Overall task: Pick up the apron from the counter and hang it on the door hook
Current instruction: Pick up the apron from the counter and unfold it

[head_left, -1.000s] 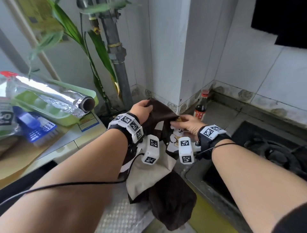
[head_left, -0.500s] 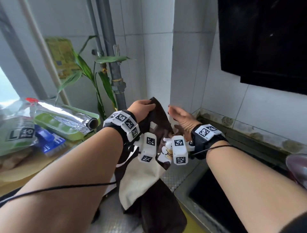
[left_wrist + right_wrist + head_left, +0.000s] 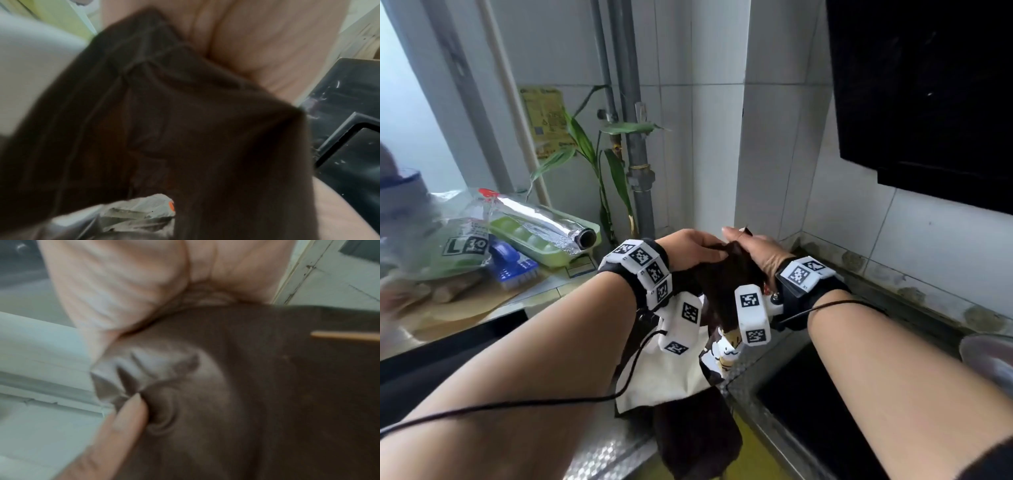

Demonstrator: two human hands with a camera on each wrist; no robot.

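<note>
Both wrist views are blurred and nearly filled with dark brown cloth, so little can be read there beyond fabric against palm. From above, the apron (image 3: 722, 291) is one bunched piece, brown at the top with a cream panel and a printed patch lower down; its top edge is gathered between two hands and the rest hangs down in front of the bench (image 3: 599, 455), its lower end cut off by the frame. The left hand (image 3: 690, 248) has its fingers curled over the cloth, fingertips hidden inside the folds. The right hand (image 3: 756, 250) pinches the fabric, and the right wrist view shows one fingertip (image 3: 131, 410) pressed into a puckered fold. On the bench to the left I count one foil roll (image 3: 551, 226) lying on one green tray (image 3: 530, 240), one blue brush (image 3: 512, 263), and one clear bag (image 3: 448, 240) whose left part is smeared. One leafy plant (image 3: 592, 154) stands beside the pipes (image 3: 635, 137), its base hidden behind the tray.
</note>
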